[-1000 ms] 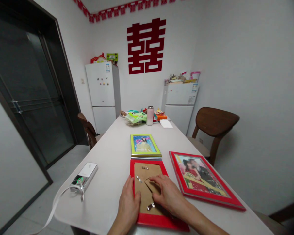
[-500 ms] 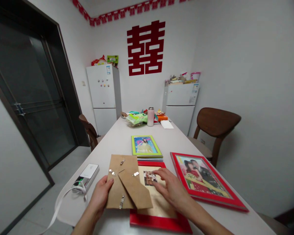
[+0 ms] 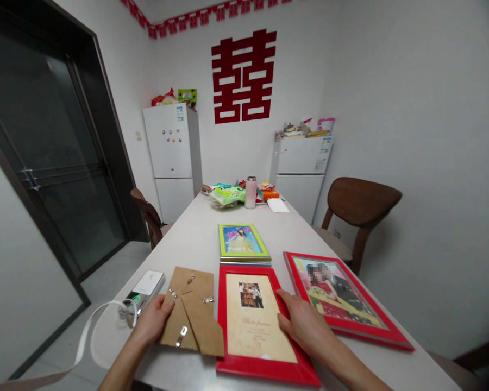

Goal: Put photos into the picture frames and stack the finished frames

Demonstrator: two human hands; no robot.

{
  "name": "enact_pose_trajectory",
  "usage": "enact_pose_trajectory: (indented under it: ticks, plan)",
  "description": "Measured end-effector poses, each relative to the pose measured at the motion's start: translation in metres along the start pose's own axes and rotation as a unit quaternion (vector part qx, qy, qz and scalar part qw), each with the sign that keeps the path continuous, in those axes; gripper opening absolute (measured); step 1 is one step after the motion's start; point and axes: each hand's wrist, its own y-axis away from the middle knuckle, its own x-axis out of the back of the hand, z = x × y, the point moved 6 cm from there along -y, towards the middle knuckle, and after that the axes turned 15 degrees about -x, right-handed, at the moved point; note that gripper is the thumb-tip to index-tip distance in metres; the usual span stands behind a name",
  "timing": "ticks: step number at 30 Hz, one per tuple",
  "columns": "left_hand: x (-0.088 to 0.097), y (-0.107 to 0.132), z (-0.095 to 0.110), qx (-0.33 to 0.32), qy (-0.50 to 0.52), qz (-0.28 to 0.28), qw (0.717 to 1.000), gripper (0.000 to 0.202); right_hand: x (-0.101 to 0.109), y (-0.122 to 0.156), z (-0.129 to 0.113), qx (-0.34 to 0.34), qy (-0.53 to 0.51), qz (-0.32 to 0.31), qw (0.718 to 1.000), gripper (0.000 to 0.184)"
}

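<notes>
Left hand (image 3: 157, 319) pinched, thumb (image 3: 169, 307) uppermost; right hand (image 3: 302, 320) palm-down, thumb and forefinger (image 3: 285, 296) apart; forearms (image 3: 124, 355) bare.

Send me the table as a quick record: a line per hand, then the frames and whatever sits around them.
left hand: grips brown backing board by its left side, metal clips showing
right hand: at right rim of open red frame
inside open frame: printed sheet with small photo
beyond it: green frame
to its right: second red frame, picture up
far end: pink bottle, green bag
</notes>
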Motion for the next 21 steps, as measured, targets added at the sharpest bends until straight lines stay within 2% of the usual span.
enact_pose_trajectory:
  ticks: [4, 6, 8, 10, 12, 14, 15, 16, 18, 21]
  plan:
    - [0.006, 0.004, 0.012, -0.031, -0.114, 0.043, 0.992, 0.036, -0.001, -0.006, 0.001, 0.001, -0.027, 0.021, 0.999, 0.043]
    - [-0.001, 0.008, 0.023, -0.059, -0.147, 0.057, 0.986, 0.042, 0.005, -0.008, 0.003, -0.009, -0.080, 0.037, 0.996, 0.046]
    - [-0.016, 0.014, 0.038, -0.104, -0.157, 0.053, 0.981, 0.043, 0.009, -0.008, 0.007, -0.043, -0.178, 0.013, 0.983, 0.053]
    - [-0.041, 0.022, 0.057, -0.160, -0.137, 0.033, 0.977, 0.043, 0.009, -0.006, 0.008, -0.087, -0.320, -0.077, 0.940, 0.060]
    - [-0.069, 0.031, 0.078, -0.184, -0.074, 0.000, 0.980, 0.043, 0.008, 0.000, 0.004, -0.114, -0.460, -0.172, 0.864, 0.064]
    - [-0.097, 0.041, 0.102, -0.208, -0.020, -0.034, 0.977, 0.053, 0.011, 0.006, -0.001, -0.123, -0.552, -0.215, 0.796, 0.068]
    - [-0.110, 0.045, 0.115, -0.225, 0.007, -0.061, 0.972, 0.061, 0.014, 0.008, -0.004, -0.122, -0.577, -0.220, 0.777, 0.070]
    - [-0.123, 0.049, 0.128, -0.246, 0.026, -0.089, 0.965, 0.068, 0.018, 0.010, -0.006, -0.118, -0.590, -0.220, 0.768, 0.072]
    - [-0.139, 0.054, 0.149, -0.275, 0.035, -0.121, 0.953, 0.075, 0.024, 0.012, -0.011, -0.106, -0.590, -0.219, 0.770, 0.073]
    - [-0.146, 0.055, 0.172, -0.338, 0.013, -0.122, 0.933, 0.062, 0.030, 0.011, -0.013, -0.090, -0.561, -0.207, 0.797, 0.072]
